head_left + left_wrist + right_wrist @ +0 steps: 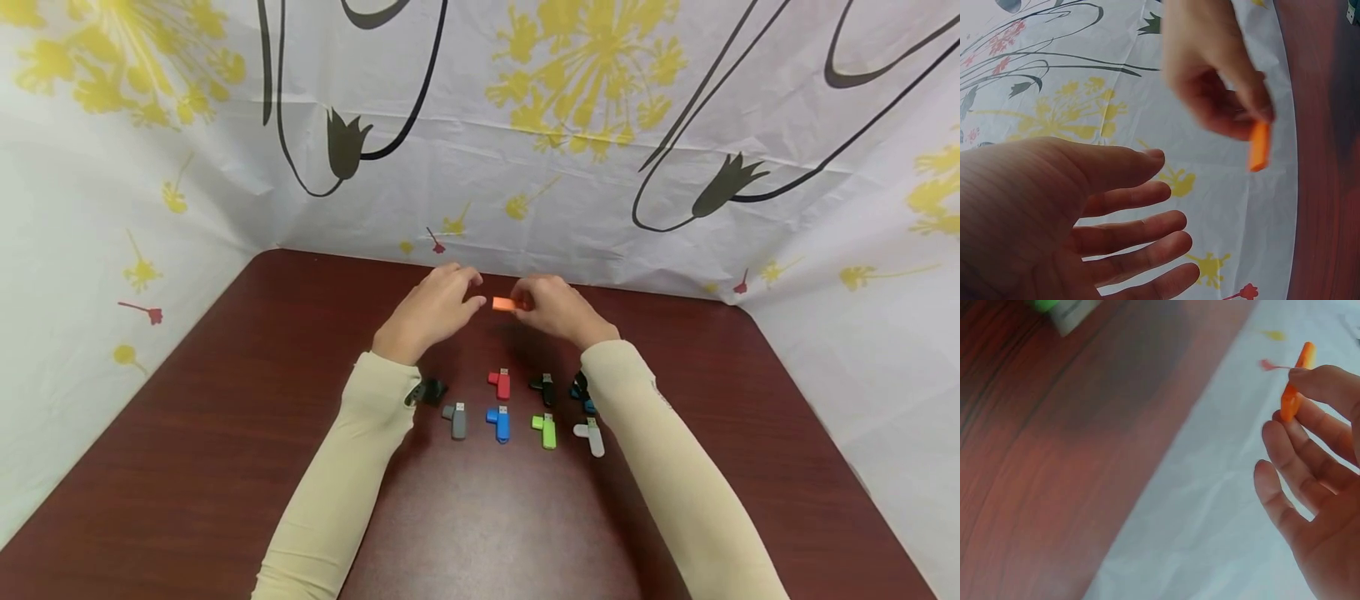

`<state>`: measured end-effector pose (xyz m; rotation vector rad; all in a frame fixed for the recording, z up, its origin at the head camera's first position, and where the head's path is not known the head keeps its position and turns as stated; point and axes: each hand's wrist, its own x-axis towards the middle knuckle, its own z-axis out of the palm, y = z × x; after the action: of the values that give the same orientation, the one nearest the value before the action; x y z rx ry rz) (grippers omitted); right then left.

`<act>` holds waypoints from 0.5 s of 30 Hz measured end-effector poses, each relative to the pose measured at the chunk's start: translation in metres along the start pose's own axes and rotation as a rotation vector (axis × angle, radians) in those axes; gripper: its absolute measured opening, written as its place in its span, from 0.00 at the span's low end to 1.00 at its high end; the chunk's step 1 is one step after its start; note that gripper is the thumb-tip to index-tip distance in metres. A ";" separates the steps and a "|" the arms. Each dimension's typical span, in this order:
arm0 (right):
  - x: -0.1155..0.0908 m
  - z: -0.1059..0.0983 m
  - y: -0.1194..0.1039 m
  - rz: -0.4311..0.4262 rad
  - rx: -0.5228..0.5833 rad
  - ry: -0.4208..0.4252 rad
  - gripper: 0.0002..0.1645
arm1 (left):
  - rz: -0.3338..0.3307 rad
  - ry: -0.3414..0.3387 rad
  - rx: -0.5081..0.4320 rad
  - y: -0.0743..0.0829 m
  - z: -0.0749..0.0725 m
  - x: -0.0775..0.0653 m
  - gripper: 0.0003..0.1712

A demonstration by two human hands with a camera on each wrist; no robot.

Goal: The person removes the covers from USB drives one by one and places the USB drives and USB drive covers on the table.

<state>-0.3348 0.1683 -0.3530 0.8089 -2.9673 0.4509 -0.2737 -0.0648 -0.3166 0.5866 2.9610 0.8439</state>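
Observation:
My right hand [553, 307] pinches an orange USB flash drive [504, 304] between thumb and fingers, held up over the far part of the table. In the right wrist view the orange drive [1298, 381] tilts upward from the fingertips, and the other fingers are loosely bent. My left hand [437, 307] hovers just left of it with nothing in it. Its fingers [1141, 225] are spread and relaxed in the left wrist view, apart from the orange drive [1259, 147].
Nearer me on the dark red table [187, 433] lie two rows of swivel drives: red [503, 383], black [547, 390], grey [458, 421], blue [502, 424], lime green [549, 432] and white [594, 437]. My right sleeve partly covers another blue one [589, 406]. A patterned white sheet [480, 167] hangs behind.

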 end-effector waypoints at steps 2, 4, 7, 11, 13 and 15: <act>-0.003 -0.004 -0.009 -0.023 0.010 0.061 0.14 | -0.001 0.000 0.003 0.000 0.000 0.000 0.26; -0.007 -0.008 -0.018 -0.048 0.017 0.122 0.14 | 0.001 0.005 0.004 0.000 0.000 0.001 0.27; -0.014 -0.014 -0.031 -0.087 0.031 0.198 0.14 | 0.015 0.022 0.005 0.000 0.000 0.002 0.29; -0.022 -0.021 -0.046 -0.119 0.051 0.278 0.14 | 0.067 0.060 0.003 0.001 0.000 0.003 0.29; -0.026 -0.023 -0.052 -0.130 0.063 0.313 0.15 | 0.103 0.084 0.007 0.002 0.000 0.003 0.27; -0.030 -0.024 -0.056 -0.137 0.078 0.342 0.15 | 0.139 0.112 0.020 0.002 -0.001 0.003 0.24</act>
<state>-0.2821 0.1437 -0.3184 0.8394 -2.5777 0.6294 -0.2755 -0.0624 -0.3142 0.7801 3.0620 0.8864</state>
